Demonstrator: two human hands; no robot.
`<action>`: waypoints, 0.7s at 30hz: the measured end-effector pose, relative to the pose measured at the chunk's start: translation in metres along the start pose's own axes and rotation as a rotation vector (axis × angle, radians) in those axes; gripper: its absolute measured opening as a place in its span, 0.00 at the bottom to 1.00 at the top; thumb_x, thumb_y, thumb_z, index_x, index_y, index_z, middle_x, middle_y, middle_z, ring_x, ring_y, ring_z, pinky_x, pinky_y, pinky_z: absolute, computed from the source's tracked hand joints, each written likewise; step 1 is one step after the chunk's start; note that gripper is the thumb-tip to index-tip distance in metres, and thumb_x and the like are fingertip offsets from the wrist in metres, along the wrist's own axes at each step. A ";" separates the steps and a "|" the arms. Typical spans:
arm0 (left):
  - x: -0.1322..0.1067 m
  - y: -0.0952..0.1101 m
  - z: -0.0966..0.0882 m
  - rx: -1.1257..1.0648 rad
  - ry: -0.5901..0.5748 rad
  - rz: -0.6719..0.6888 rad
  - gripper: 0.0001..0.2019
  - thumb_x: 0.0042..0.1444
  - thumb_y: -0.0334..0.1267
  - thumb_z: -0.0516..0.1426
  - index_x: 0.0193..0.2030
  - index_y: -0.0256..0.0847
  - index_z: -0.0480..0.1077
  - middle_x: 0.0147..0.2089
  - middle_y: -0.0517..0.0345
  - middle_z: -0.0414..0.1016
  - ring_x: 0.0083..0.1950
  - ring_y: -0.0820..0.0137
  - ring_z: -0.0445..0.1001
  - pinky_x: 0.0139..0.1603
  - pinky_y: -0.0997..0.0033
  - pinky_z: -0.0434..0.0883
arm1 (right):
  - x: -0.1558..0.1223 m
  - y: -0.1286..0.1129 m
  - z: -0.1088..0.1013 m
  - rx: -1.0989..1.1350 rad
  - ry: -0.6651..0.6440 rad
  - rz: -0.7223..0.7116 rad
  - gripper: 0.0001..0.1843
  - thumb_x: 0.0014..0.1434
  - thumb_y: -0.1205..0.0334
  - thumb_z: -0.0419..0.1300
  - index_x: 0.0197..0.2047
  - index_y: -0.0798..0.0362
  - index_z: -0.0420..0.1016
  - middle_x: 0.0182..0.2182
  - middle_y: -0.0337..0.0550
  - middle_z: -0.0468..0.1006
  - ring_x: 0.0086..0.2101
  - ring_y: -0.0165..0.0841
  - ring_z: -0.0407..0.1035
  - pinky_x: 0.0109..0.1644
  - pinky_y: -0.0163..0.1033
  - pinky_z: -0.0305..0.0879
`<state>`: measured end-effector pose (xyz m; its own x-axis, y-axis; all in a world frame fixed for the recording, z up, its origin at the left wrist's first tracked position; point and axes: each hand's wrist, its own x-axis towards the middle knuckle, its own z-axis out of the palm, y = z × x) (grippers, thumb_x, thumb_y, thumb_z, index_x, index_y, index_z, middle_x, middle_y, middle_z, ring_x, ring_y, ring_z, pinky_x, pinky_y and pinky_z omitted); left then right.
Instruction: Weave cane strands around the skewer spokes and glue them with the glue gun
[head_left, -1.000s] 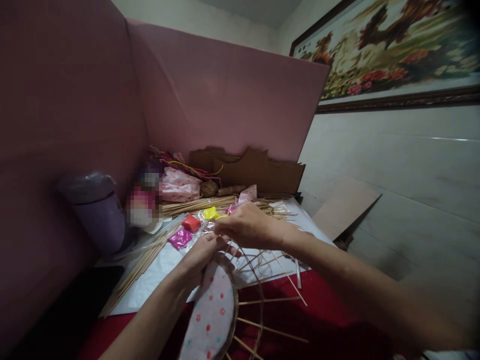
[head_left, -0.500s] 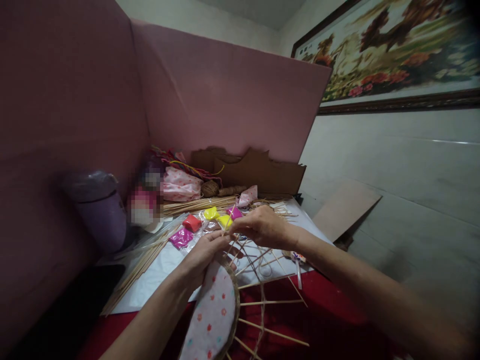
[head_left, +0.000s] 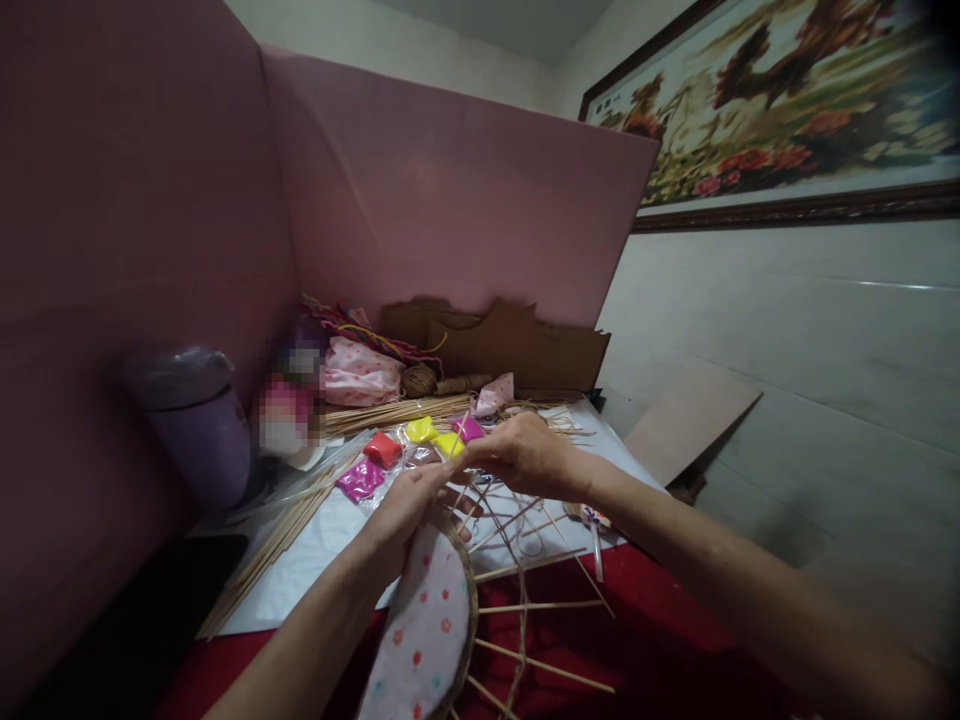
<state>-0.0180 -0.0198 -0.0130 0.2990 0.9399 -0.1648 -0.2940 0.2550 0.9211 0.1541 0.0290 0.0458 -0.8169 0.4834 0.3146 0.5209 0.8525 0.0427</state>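
Note:
A half-made basket (head_left: 426,625) is tilted in front of me. Its round base has white cloth with small red flowers and a twine-wrapped edge. Thin wooden sticks (head_left: 544,607) fan out from that edge, and loose strands of twine (head_left: 523,630) cross them. My left hand (head_left: 416,505) is closed on the upper edge of the basket, some fingers showing behind the sticks. My right hand (head_left: 529,455) is closed in a pinch against the left fingertips, beside one upright stick (head_left: 459,436). Whatever its fingertips hold is hidden.
Coloured clay packets (head_left: 361,480) lie on a white sheet (head_left: 289,565) beyond my hands. Bundled sticks (head_left: 285,535) lie at left, near a purple lidded cup (head_left: 199,430). Behind are a twine ball (head_left: 418,379), floral cloth (head_left: 361,370) and torn cardboard (head_left: 517,345).
My right fingertips have closed in against my left thumb at the upright stick. The basket stays in nearly the same place.

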 end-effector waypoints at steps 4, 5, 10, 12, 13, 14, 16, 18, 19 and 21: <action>0.002 -0.002 -0.001 0.033 0.036 0.013 0.15 0.51 0.48 0.55 0.38 0.37 0.66 0.27 0.48 0.76 0.19 0.71 0.70 0.20 0.72 0.66 | -0.001 0.002 0.000 -0.027 0.007 0.005 0.12 0.57 0.64 0.56 0.42 0.43 0.77 0.23 0.38 0.77 0.24 0.27 0.67 0.29 0.32 0.49; 0.002 -0.002 0.000 0.042 0.050 0.012 0.15 0.52 0.48 0.55 0.38 0.37 0.66 0.27 0.49 0.76 0.19 0.71 0.70 0.20 0.73 0.66 | -0.002 0.003 -0.001 -0.021 0.017 0.004 0.12 0.57 0.65 0.56 0.42 0.43 0.77 0.23 0.38 0.78 0.24 0.27 0.67 0.29 0.32 0.50; -0.001 0.002 0.003 0.039 0.073 -0.001 0.12 0.52 0.46 0.54 0.36 0.38 0.65 0.26 0.49 0.76 0.19 0.71 0.70 0.19 0.74 0.65 | -0.008 0.011 -0.006 0.069 0.091 0.001 0.10 0.56 0.65 0.57 0.40 0.49 0.77 0.28 0.41 0.79 0.28 0.28 0.68 0.32 0.33 0.53; -0.001 0.002 0.002 0.037 0.063 -0.012 0.12 0.52 0.45 0.54 0.36 0.39 0.65 0.27 0.48 0.76 0.19 0.70 0.70 0.18 0.74 0.64 | -0.011 0.015 -0.009 0.108 0.131 0.013 0.08 0.56 0.65 0.58 0.38 0.52 0.77 0.30 0.42 0.78 0.29 0.28 0.67 0.32 0.32 0.54; -0.001 0.002 0.001 0.037 0.052 -0.022 0.12 0.52 0.46 0.54 0.37 0.39 0.65 0.28 0.48 0.76 0.19 0.70 0.71 0.18 0.74 0.64 | -0.012 0.017 -0.011 0.125 0.156 0.024 0.07 0.56 0.65 0.57 0.37 0.53 0.77 0.30 0.42 0.77 0.28 0.27 0.67 0.31 0.32 0.54; 0.000 0.002 0.000 0.034 0.043 -0.031 0.12 0.52 0.46 0.54 0.37 0.39 0.65 0.28 0.48 0.77 0.19 0.70 0.71 0.18 0.74 0.64 | -0.013 0.020 -0.012 0.141 0.181 0.038 0.07 0.56 0.65 0.57 0.35 0.54 0.77 0.29 0.42 0.77 0.27 0.27 0.66 0.31 0.32 0.54; 0.000 0.002 -0.001 0.024 0.031 -0.037 0.12 0.52 0.46 0.54 0.37 0.39 0.65 0.28 0.48 0.76 0.20 0.70 0.71 0.18 0.74 0.64 | -0.015 0.025 -0.012 0.177 0.223 0.072 0.07 0.57 0.63 0.57 0.33 0.55 0.76 0.28 0.42 0.76 0.26 0.27 0.65 0.30 0.32 0.54; 0.000 0.002 -0.002 0.020 0.034 -0.041 0.12 0.52 0.46 0.54 0.37 0.39 0.64 0.28 0.49 0.76 0.20 0.69 0.71 0.19 0.74 0.65 | -0.016 0.029 -0.011 0.206 0.243 0.110 0.08 0.57 0.61 0.57 0.33 0.55 0.76 0.27 0.42 0.76 0.26 0.27 0.65 0.30 0.32 0.53; 0.000 0.002 -0.002 0.020 0.036 -0.046 0.12 0.52 0.46 0.54 0.37 0.39 0.64 0.27 0.50 0.76 0.20 0.69 0.71 0.18 0.74 0.64 | -0.016 0.031 -0.010 0.215 0.247 0.128 0.09 0.58 0.60 0.57 0.33 0.55 0.76 0.27 0.42 0.76 0.26 0.27 0.65 0.30 0.32 0.54; -0.001 0.002 -0.002 0.020 0.033 -0.057 0.12 0.53 0.46 0.54 0.37 0.40 0.64 0.28 0.50 0.76 0.20 0.69 0.72 0.18 0.74 0.64 | -0.017 0.033 -0.007 0.222 0.253 0.160 0.09 0.58 0.60 0.57 0.32 0.55 0.76 0.26 0.42 0.76 0.26 0.27 0.65 0.30 0.33 0.53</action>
<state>-0.0205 -0.0197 -0.0115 0.2848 0.9310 -0.2282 -0.2592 0.3040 0.9167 0.1864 0.0474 0.0483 -0.6281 0.5735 0.5259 0.5479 0.8058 -0.2244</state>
